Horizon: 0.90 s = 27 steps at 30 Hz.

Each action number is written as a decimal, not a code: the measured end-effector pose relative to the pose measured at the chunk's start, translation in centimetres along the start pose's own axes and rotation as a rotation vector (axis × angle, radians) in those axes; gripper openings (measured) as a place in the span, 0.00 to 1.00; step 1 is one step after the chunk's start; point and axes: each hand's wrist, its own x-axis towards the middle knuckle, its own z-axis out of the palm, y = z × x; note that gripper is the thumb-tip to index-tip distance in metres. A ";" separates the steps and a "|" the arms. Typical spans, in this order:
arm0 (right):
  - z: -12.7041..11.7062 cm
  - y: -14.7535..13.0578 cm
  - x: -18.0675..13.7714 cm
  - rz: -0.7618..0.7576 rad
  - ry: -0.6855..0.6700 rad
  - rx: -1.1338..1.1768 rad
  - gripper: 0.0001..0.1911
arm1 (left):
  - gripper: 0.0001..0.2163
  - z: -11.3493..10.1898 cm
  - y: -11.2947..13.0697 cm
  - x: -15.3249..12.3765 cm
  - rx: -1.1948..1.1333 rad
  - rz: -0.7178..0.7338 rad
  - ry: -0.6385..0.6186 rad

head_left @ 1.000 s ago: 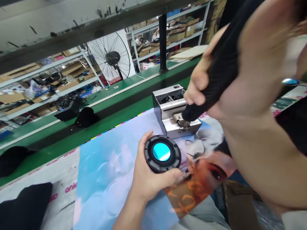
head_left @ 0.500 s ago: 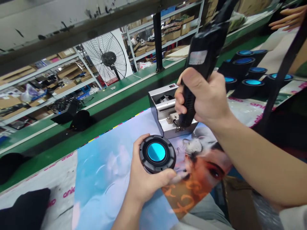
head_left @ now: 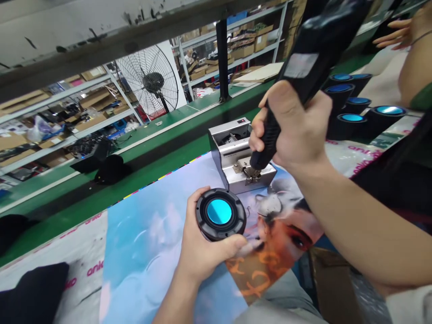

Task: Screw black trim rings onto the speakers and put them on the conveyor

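My left hand [head_left: 199,245] is wrapped round a round black speaker [head_left: 204,223] with a shiny blue disc in its middle, its face turned up towards me. In my right hand [head_left: 300,128] is a black electric screwdriver [head_left: 302,65] with a pale label, tilted, its lower end pointing down to the left. That tip is at the front of a silver metal screw feeder [head_left: 232,153]; whether it touches a screw there I cannot make out. Under both lies a printed poster [head_left: 148,252] with clouds and a painted face.
Several black cylinders with blue tops [head_left: 351,119] stand at the right, near another person's hand [head_left: 393,36]. A green conveyor [head_left: 141,168] runs behind the work area, with dark items on it. Beyond are a fan [head_left: 151,83] and shelves. A grey beam [head_left: 101,36] crosses overhead.
The screwdriver in my right hand has tilted further right at its top, and its tip has moved slightly up onto the screw feeder's front. My left hand and the speaker are nearly still.
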 end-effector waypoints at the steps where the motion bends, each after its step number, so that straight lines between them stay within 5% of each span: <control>1: -0.2 0.7 -0.1 0.012 -0.002 -0.007 0.30 | 0.42 0.0 0.0 0.0 0.004 0.002 0.004; 8: -1.3 1.7 -1.3 0.149 -0.095 -0.050 0.27 | 0.40 0.0 0.1 0.1 0.031 0.006 0.017; 15: -0.1 -2.1 -0.9 -0.047 0.003 -0.048 0.28 | 0.39 -0.2 -0.1 0.1 0.062 0.027 0.020; 27: -0.5 1.2 -1.3 0.136 -0.073 -0.099 0.30 | 0.39 -0.1 -0.1 0.1 0.047 0.028 0.004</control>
